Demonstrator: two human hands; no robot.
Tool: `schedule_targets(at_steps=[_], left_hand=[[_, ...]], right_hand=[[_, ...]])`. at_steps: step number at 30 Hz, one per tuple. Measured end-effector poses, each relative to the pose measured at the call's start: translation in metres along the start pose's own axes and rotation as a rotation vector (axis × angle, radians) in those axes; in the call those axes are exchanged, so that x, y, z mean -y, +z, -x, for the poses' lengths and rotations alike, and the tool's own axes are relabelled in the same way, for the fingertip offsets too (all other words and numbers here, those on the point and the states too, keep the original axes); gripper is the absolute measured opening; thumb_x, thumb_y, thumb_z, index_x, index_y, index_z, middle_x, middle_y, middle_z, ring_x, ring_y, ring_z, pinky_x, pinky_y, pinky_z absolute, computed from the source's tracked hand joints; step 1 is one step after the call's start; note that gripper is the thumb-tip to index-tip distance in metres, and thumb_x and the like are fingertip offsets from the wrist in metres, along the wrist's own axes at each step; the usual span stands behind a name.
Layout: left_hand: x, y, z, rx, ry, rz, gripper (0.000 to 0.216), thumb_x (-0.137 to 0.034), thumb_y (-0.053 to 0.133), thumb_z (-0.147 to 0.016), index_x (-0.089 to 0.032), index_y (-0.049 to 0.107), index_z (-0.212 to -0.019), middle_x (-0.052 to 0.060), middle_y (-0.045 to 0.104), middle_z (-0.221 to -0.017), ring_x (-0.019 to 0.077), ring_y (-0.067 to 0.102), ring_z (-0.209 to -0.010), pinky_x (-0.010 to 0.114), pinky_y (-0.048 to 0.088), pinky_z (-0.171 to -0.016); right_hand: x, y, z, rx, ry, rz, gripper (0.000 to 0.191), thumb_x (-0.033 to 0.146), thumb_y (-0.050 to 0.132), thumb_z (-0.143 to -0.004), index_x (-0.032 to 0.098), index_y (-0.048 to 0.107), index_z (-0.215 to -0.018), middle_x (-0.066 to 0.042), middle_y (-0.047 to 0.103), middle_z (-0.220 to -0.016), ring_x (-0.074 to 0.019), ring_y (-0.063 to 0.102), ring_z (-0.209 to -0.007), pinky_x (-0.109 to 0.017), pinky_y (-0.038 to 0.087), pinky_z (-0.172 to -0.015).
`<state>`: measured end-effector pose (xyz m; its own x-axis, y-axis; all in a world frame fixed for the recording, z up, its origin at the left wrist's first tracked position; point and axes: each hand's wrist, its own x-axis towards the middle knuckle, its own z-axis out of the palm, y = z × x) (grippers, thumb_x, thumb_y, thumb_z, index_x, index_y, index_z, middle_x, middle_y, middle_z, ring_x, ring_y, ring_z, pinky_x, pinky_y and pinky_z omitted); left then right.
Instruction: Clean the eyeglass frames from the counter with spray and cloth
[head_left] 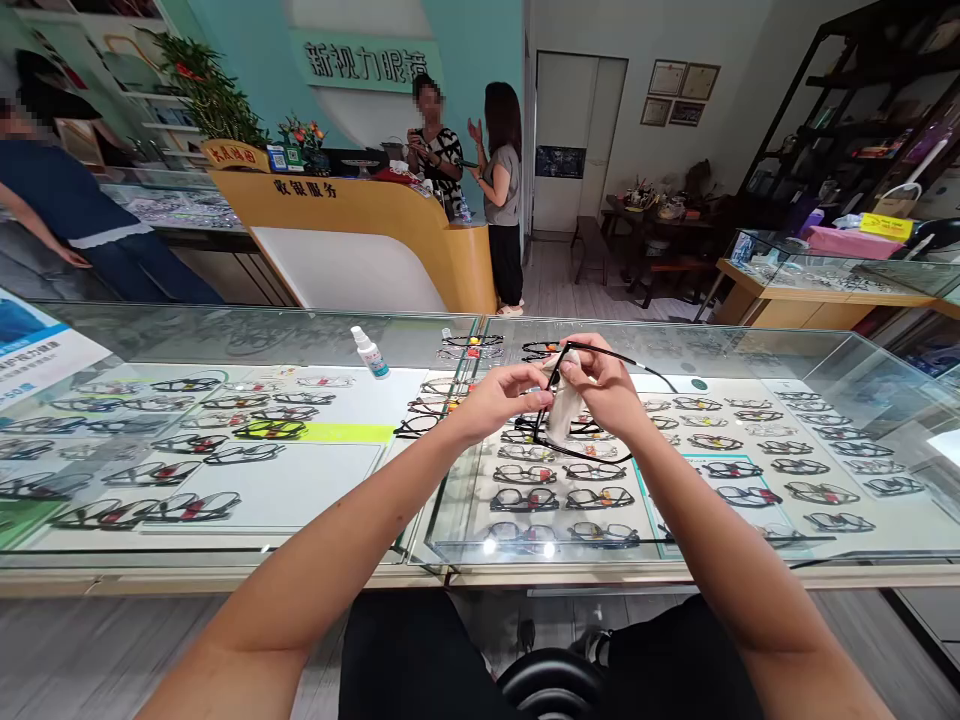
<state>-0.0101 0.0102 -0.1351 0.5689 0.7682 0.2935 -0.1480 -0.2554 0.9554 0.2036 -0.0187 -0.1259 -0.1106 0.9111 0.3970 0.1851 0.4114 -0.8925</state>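
I hold a pair of black-framed glasses (579,451) above the glass display counter (225,545). My left hand (504,394) pinches the frame on its left side. My right hand (606,385) is closed on a small pale cloth (562,412) pressed against a lens, with one temple arm (637,364) sticking out to the right. Under the hands, rows of glasses frames (559,497) lie inside the case.
A small white spray bottle (370,353) stands on the counter left of my hands. Behind it is a curved orange reception desk (390,225) with two people (501,180) talking beside it. Another person (67,210) stands at far left. A second display case (817,280) is at right.
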Motion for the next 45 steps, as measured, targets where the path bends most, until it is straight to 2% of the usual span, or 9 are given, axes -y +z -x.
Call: schedule_targets(at_steps=[3,10,14,17,19,22,32,39,45], left_hand=[[-0.002,0.005,0.001,0.008,-0.031,0.007,0.045,-0.056,0.099,-0.075,-0.02,0.073,-0.079,0.002,0.068,-0.081,0.0159,0.062,-0.077,0.03,0.05,-0.075],[-0.005,0.007,0.001,-0.023,-0.058,0.052,0.048,-0.056,0.101,-0.072,-0.018,0.072,-0.079,-0.001,0.06,-0.075,0.0135,0.055,-0.071,0.028,0.047,-0.071],[-0.005,0.008,0.0,-0.085,-0.021,0.054,0.047,-0.054,0.102,-0.071,-0.017,0.073,-0.076,0.001,0.061,-0.081,0.0142,0.058,-0.075,0.029,0.051,-0.074],[-0.004,0.007,-0.002,-0.186,-0.002,0.117,0.047,-0.053,0.103,-0.068,-0.018,0.076,-0.08,0.001,0.064,-0.089,0.0154,0.062,-0.082,0.03,0.057,-0.079],[-0.003,0.007,-0.002,-0.269,0.001,0.156,0.049,-0.053,0.105,-0.065,-0.018,0.076,-0.082,0.001,0.065,-0.091,0.0151,0.064,-0.083,0.029,0.058,-0.08],[-0.003,0.007,-0.002,-0.346,0.003,0.181,0.05,-0.051,0.107,-0.062,-0.018,0.077,-0.084,0.0,0.065,-0.089,0.0135,0.063,-0.081,0.027,0.058,-0.077],[-0.002,0.009,0.0,-0.353,-0.02,0.239,0.05,-0.047,0.108,-0.062,-0.019,0.071,-0.081,-0.001,0.07,-0.085,0.0138,0.068,-0.081,0.028,0.058,-0.079],[0.003,0.007,-0.002,-0.405,-0.048,0.225,0.048,-0.05,0.11,-0.056,-0.019,0.081,-0.078,0.002,0.077,-0.082,0.0155,0.071,-0.081,0.031,0.057,-0.082],[0.004,0.006,-0.002,-0.379,-0.048,0.193,0.047,-0.055,0.107,-0.06,-0.02,0.086,-0.082,0.005,0.081,-0.087,0.0178,0.072,-0.082,0.034,0.059,-0.084]], right_hand=[[0.0,0.006,0.0,-0.004,-0.038,-0.095,0.036,0.048,0.073,-0.096,0.029,0.058,-0.122,-0.008,0.088,-0.115,-0.0258,0.082,-0.108,-0.044,0.064,-0.101],[-0.006,0.006,-0.001,-0.111,-0.047,0.142,0.032,0.048,0.071,-0.097,0.026,0.072,-0.12,-0.011,0.083,-0.131,-0.0287,0.076,-0.122,-0.048,0.057,-0.111],[-0.004,0.006,0.0,-0.174,-0.067,0.169,0.034,0.045,0.069,-0.096,0.024,0.069,-0.123,-0.012,0.081,-0.128,-0.0278,0.074,-0.114,-0.045,0.056,-0.1],[0.003,0.007,0.002,-0.208,-0.123,0.184,0.021,0.042,0.069,-0.097,0.023,0.069,-0.106,-0.01,0.079,-0.118,-0.0264,0.073,-0.107,-0.044,0.055,-0.096],[0.008,0.008,0.005,-0.161,-0.195,0.224,0.015,0.04,0.071,-0.097,0.024,0.072,-0.098,-0.009,0.078,-0.115,-0.0271,0.071,-0.111,-0.044,0.054,-0.1],[0.012,0.013,0.01,-0.086,-0.285,0.282,0.014,0.037,0.075,-0.098,0.028,0.079,-0.108,-0.009,0.076,-0.119,-0.0293,0.069,-0.123,-0.049,0.052,-0.111],[0.001,0.02,0.013,-0.102,-0.292,0.418,0.023,0.042,0.081,-0.098,0.033,0.083,-0.119,-0.01,0.068,-0.146,-0.0333,0.064,-0.128,-0.058,0.051,-0.118],[0.001,0.021,0.013,-0.114,-0.279,0.38,0.02,0.038,0.083,-0.097,0.031,0.086,-0.115,-0.011,0.071,-0.146,-0.0339,0.063,-0.128,-0.059,0.052,-0.117],[-0.001,0.023,0.011,-0.165,-0.226,0.273,0.012,0.039,0.085,-0.095,0.031,0.087,-0.103,-0.009,0.077,-0.136,-0.0327,0.067,-0.13,-0.057,0.052,-0.117]])
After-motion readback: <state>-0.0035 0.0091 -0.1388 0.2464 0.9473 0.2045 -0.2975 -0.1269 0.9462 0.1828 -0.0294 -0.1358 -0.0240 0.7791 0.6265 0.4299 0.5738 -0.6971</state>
